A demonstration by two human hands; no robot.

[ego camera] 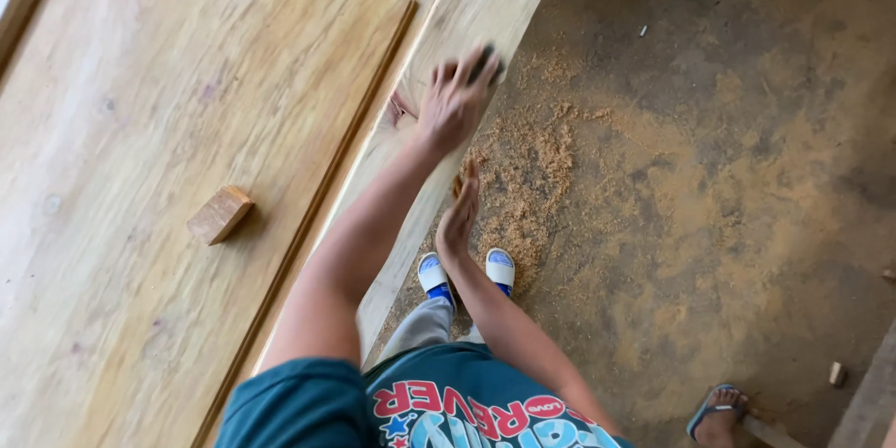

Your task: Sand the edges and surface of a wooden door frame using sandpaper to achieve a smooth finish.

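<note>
The left hand (455, 105) presses a dark sanding pad (484, 63) on the door's (187, 131) right edge, fingers spread. The right hand (460, 215), open and empty, touches that edge nearer. Sanding seems underway; steady pressure matters next

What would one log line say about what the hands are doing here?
left hand: flat on door frame edge, dark pad under fingers | right hand: open, against the edge | wood block: on door panel

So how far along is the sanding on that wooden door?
Done: light sawdust piled on the floor beside the door. In hand: left hand presses a dark pad on the pale wooden door's edge rail; right hand steadies its side. Remaining cannot be judged.
</note>
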